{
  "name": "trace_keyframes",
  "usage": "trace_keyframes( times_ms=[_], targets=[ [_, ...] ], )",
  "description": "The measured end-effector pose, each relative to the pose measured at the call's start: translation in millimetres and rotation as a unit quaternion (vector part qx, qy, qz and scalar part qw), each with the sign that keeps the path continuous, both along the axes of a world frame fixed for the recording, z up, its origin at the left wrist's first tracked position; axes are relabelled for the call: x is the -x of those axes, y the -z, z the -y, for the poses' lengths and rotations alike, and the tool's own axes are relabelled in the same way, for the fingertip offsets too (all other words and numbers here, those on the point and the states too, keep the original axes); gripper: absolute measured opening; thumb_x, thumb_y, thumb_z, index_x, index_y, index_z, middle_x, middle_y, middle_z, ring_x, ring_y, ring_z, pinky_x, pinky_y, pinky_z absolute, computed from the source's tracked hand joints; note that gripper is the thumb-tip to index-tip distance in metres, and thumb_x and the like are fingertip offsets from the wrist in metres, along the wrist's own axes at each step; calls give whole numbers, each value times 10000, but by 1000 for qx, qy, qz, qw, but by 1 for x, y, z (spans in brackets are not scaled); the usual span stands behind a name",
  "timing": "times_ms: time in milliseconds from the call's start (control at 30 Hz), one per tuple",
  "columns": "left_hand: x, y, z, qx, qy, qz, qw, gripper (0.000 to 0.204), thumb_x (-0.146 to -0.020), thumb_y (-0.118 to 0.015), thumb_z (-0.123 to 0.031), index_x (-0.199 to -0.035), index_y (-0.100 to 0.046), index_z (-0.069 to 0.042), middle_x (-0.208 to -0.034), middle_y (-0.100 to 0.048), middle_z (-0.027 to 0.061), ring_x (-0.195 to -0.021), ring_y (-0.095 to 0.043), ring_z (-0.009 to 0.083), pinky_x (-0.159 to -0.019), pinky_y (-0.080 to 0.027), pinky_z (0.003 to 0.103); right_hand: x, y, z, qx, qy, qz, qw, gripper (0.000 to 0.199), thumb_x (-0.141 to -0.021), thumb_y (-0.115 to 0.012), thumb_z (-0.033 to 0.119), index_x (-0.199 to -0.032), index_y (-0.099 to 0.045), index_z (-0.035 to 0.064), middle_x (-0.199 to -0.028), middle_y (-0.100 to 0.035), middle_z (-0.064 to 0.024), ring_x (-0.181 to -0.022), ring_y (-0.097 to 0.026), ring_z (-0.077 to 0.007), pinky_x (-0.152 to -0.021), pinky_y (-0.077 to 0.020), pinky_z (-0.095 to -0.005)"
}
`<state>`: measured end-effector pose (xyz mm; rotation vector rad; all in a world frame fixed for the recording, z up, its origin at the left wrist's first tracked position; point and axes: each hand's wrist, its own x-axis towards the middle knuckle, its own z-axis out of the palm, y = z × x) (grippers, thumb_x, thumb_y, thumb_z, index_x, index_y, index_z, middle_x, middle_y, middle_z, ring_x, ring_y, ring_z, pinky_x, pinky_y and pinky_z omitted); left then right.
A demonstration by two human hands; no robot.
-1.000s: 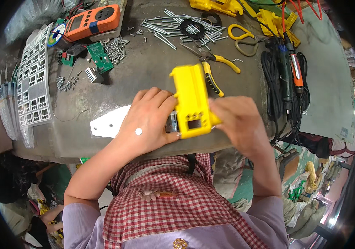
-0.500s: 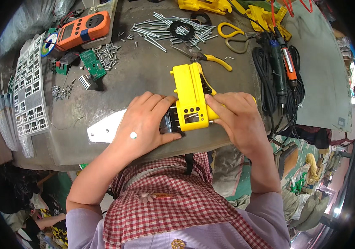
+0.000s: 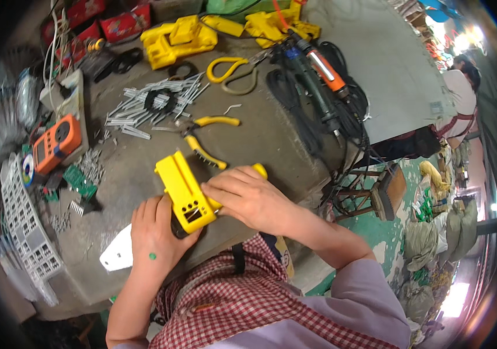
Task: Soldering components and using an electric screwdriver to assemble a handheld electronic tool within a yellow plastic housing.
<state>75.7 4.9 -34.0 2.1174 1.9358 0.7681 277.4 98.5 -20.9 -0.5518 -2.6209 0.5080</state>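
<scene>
Both hands are on a yellow plastic housing with round holes and a square window, at the near edge of the workbench. My left hand closes over the dark part at the housing's left side, its thumb by the window end. A white flat plate with small holes sticks out to the left from under that hand. My right hand wraps round the yellow, handle-like right part, whose rounded end shows past the fingers. Yellow-handled pliers lie open just beyond the housing.
Behind lie long screws, a black ring, scissors and yellow shells. Two corded screwdrivers are at the right. On the left are an orange multimeter, green circuit boards and a label sheet.
The view has turned and shifted, so the bench appears lower left. Pins that showed between the housing and the dark part are no longer visible; my left hand now sits against the housing.
</scene>
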Motion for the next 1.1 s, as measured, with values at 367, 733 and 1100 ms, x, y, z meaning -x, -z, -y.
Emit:
trace_keyframes(
  times_ms=[367,733,1100],
  targets=[
    [3,-3,10,-14,14,-6,1000,624,-528,-837,-259,-1002,-555,34,-910,-563,171,-845,-541,345,-761,-442,423,-127,-31,-138,27,458,88,884,745,-727,-704,140,-1367,-350,-8,-1220,-538,-257,-1128,-538,-383,-935,-443,-411],
    [7,-7,20,14,32,-31,999,655,-508,-839,-275,-1034,-576,13,-939,-568,147,-857,-524,328,-763,-436,409,-54,-18,-29,573,152,-559,580,505,-911,-524,170,-1353,-339,10,-1104,-533,-88,-1103,-505,-237,-1059,-321,-471],
    [6,-2,25,22,23,-50,998,662,-503,-857,-293,-1028,-595,13,-925,-571,145,-850,-552,326,-767,-455,412,-52,19,-10,640,27,-658,396,377,-912,-536,274,-1180,-487,13,-888,-538,-53,-912,-533,-197,-964,-379,-438]
  ],
)
